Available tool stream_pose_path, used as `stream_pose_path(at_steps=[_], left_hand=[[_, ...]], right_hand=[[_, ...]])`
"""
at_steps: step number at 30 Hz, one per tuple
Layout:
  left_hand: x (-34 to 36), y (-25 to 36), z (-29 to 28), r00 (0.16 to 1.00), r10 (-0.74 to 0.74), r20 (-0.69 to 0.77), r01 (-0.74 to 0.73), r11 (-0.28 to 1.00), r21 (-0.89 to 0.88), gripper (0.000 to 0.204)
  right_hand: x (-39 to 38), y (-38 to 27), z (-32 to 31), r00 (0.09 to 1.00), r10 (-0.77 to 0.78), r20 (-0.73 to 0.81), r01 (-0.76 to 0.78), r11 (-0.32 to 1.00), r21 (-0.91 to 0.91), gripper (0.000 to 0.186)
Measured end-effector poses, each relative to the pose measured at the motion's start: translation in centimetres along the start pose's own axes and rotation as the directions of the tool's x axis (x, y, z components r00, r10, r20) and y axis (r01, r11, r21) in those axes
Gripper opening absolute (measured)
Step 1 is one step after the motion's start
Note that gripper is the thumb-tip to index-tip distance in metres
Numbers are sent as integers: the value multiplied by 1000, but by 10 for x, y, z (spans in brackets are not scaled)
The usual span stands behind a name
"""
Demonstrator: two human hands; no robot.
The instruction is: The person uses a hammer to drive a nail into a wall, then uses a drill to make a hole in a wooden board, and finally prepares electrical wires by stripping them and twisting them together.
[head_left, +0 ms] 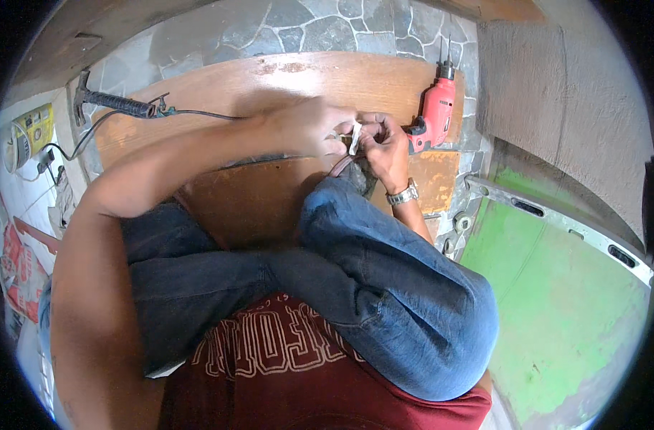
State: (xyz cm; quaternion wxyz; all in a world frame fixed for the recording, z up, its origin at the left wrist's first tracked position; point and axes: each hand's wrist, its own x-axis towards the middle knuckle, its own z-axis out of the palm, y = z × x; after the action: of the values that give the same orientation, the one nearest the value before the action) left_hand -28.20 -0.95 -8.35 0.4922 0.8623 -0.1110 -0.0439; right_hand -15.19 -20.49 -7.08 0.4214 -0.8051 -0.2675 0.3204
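Note:
Over my raised knee, my two hands meet and pinch a small white strip (355, 138), possibly paper or tape; its kind is not plain. My left hand (309, 129) reaches in from the left, slightly blurred, with fingertips closed at the strip's left side. On the other side my right hand (385, 149), with a metal wristwatch (404, 193), has thumb and fingers closed on it. A brownish loop (340, 166) shows just below the fingers, partly hidden. Close to the right hand lies a red power drill (437, 111), its bit pointing away.
A wooden board (219, 86) lies ahead on stone paving (327, 34). A hammer (119, 104) and black cable (76, 154) lie left, near a yellow can (36, 132). At right, a metal spirit level (574, 233) rests on a green panel (538, 301), near a round object (463, 222).

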Motion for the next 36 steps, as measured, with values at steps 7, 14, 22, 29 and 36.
stream_pose_path(at_steps=[7, 14, 22, 29, 36], left_hand=[[-4, 14, 72, 849, -416, -326, 352, 905, -240, 61], [18, 42, 23, 777, -607, 166, 556, 539, -632, 34], [73, 8, -81, 962, -260, -83, 273, 916, 295, 26], [73, -52, -10, 819, -556, 141, 530, 641, -555, 18], [25, -74, -43, 762, -462, -454, 522, 853, 9, 23]], right_hand=[[8, -5, -6, 998, 38, 51, -42, 995, 90, 20], [6, -14, -11, 999, 6, 43, -2, 997, -83, 18], [-1, -23, -1, 999, -45, 6, 45, 995, -84, 19], [-13, -20, -7, 990, -113, -80, 108, 992, -60, 17], [-4, -24, -2, 997, -60, -47, 51, 984, -173, 17]])
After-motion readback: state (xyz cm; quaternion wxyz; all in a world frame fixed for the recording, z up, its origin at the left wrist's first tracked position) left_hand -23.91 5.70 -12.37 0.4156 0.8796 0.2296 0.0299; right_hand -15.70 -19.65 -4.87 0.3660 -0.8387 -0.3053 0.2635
